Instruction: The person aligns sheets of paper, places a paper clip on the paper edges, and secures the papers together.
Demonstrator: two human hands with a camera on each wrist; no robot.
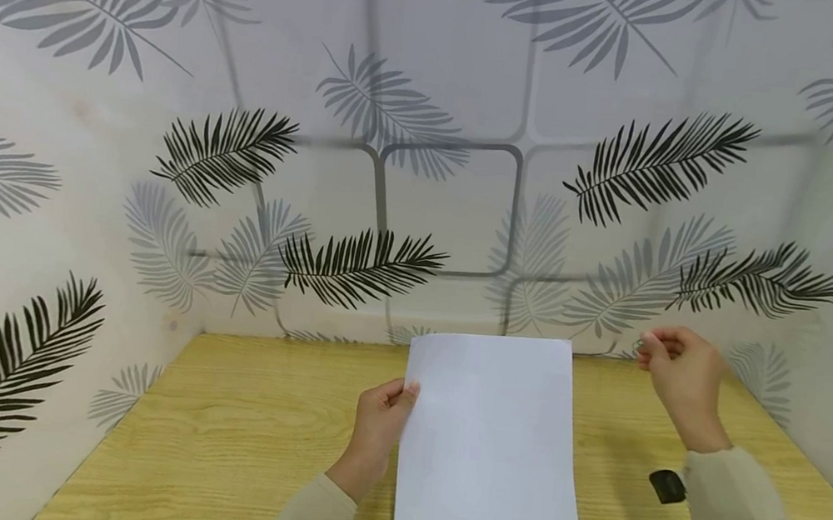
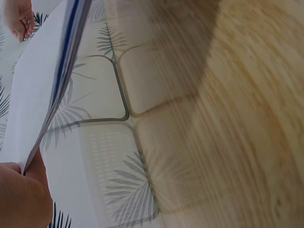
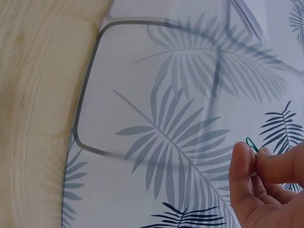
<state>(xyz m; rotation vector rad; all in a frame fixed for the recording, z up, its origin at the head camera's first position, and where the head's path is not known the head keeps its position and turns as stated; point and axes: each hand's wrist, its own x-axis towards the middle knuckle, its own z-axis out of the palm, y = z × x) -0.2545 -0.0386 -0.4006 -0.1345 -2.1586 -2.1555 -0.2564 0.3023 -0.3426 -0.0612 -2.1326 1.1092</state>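
Note:
A stack of white paper sheets (image 1: 485,442) stands tilted up from the wooden table in the head view. My left hand (image 1: 380,424) pinches the stack's left edge, thumb in front and fingers behind. In the left wrist view the layered edges of the paper stack (image 2: 61,80) show, with a blue line among them. My right hand (image 1: 683,382) is raised to the right, apart from the paper. Between its thumb and forefinger it pinches a green paper clip (image 3: 252,144), whose loop sticks out past the fingertips.
The wood-grain table (image 1: 258,420) spreads below both hands. A wall covering with printed leaves (image 1: 444,204) rises behind and at both sides. Dark wrist devices (image 1: 667,487) show by the light sleeves (image 1: 740,500).

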